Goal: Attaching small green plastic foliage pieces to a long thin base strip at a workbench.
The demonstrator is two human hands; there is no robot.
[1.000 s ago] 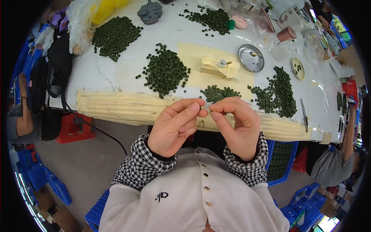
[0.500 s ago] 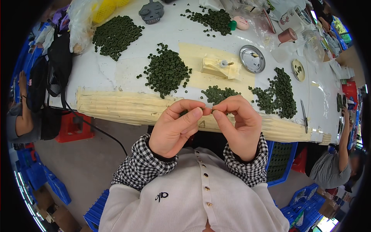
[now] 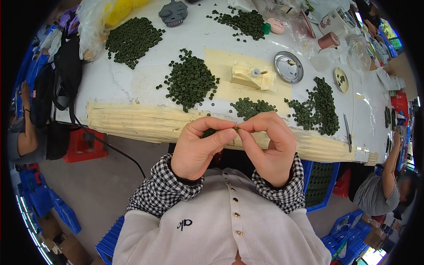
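Workshop | long worktable | heaped green parts | blue crates

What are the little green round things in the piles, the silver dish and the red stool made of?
The green pieces look like plastic or maybe rubber: dark, fairly dull and much alike in shape. I can't tell which. The silver dish is probably metal, because it's grey and shiny. The red stool seems to be smooth plastic, one solid red colour.

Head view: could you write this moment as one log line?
left-hand grip: pinched | right-hand grip: pinched, against left | between: tiny piece, mostly hidden | beyond: green pieces, table
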